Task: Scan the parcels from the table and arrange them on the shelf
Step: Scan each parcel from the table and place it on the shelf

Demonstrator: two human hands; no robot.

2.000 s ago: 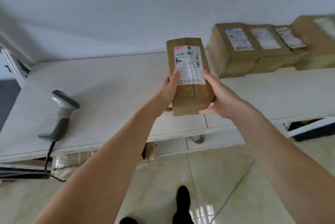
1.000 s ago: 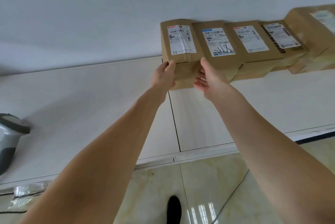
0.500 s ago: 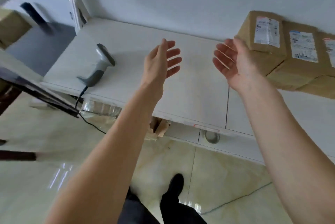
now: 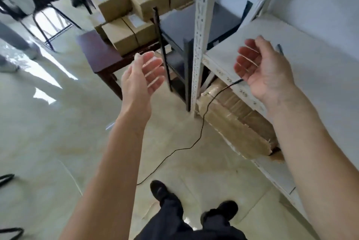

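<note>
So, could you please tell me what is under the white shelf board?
Under the white shelf board lies a taped cardboard box, with a black cable trailing past it. The board covers the box's far part.

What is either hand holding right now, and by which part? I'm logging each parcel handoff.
Nothing is held. The left hand and the right hand are both empty, fingers spread in the air, apart from the parcels on the table.

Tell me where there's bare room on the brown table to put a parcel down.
The near-left end of the brown table is bare, bordered by its front edge and the stacked parcels. The far right part, by the black frame, is crowded.
</note>
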